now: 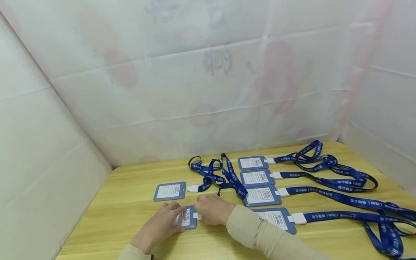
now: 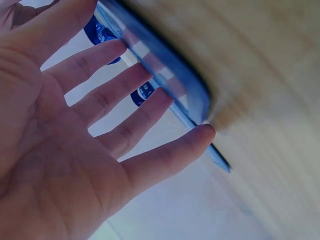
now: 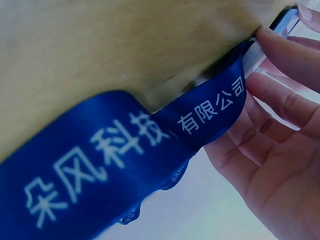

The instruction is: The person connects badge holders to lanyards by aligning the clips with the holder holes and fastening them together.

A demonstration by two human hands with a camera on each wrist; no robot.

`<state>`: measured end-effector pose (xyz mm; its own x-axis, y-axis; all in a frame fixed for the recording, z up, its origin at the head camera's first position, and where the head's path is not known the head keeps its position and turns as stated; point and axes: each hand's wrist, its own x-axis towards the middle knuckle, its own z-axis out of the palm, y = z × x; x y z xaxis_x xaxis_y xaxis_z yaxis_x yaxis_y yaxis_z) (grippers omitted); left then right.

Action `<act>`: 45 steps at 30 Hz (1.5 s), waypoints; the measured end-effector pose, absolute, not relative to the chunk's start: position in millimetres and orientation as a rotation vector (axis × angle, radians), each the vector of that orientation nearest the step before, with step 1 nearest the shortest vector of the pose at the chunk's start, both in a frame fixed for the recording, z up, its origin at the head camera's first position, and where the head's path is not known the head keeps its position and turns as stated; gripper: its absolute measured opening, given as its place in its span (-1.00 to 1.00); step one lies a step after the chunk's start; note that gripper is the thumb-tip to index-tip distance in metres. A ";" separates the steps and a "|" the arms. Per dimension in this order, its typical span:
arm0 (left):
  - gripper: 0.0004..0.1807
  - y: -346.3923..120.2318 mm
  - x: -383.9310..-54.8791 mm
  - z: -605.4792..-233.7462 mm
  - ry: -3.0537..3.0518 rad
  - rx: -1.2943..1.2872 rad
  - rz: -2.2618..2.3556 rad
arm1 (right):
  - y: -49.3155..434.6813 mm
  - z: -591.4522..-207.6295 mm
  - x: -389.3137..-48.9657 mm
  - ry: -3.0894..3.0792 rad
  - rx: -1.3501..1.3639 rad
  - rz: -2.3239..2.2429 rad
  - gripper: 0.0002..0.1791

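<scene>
On the near side of the table lies a blue-edged ID card holder [image 1: 192,223] with a white printed card. My left hand [image 1: 164,221] holds it across its left part, thumb at the near edge and fingers toward the far edge. In the left wrist view those fingers are extended, their tips along the holder [image 2: 192,95]. My right hand [image 1: 212,209] pinches the white lanyard clip [image 3: 255,57] at the holder's right end. From this clip a blue lanyard [image 3: 210,112] with white lettering runs out under the right wrist; the right hand and sleeve hide part of it in the head view.
Farther back, a separate card holder [image 1: 169,191] lies beside a white clip [image 1: 193,189] on a crumpled blue lanyard [image 1: 212,177]. To the right, several holders [image 1: 253,163] with lanyards [image 1: 344,216] attached form a column. A pale curtain [image 1: 162,90] stands behind the wooden table [image 1: 130,195].
</scene>
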<state>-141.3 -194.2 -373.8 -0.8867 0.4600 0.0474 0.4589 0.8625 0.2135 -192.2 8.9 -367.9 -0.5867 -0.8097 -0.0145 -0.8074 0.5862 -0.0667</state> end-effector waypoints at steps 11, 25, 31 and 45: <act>-0.45 -192.0 -146.8 -356.7 2.958 0.608 0.469 | 9.9 -363.6 -196.9 2.775 -1.393 -0.113 -0.79; -0.53 -197.0 -161.0 -351.3 3.034 0.594 0.480 | 10.3 -358.2 -212.7 2.860 -1.481 -0.205 -0.88; -0.53 -196.9 -169.8 -348.7 3.055 0.483 0.489 | 8.9 -353.7 -220.7 2.838 -1.425 -0.306 -0.79; -0.48 -203.5 -180.7 -353.9 3.051 0.374 0.482 | 7.8 -361.6 -238.4 2.878 -1.425 -0.331 -0.83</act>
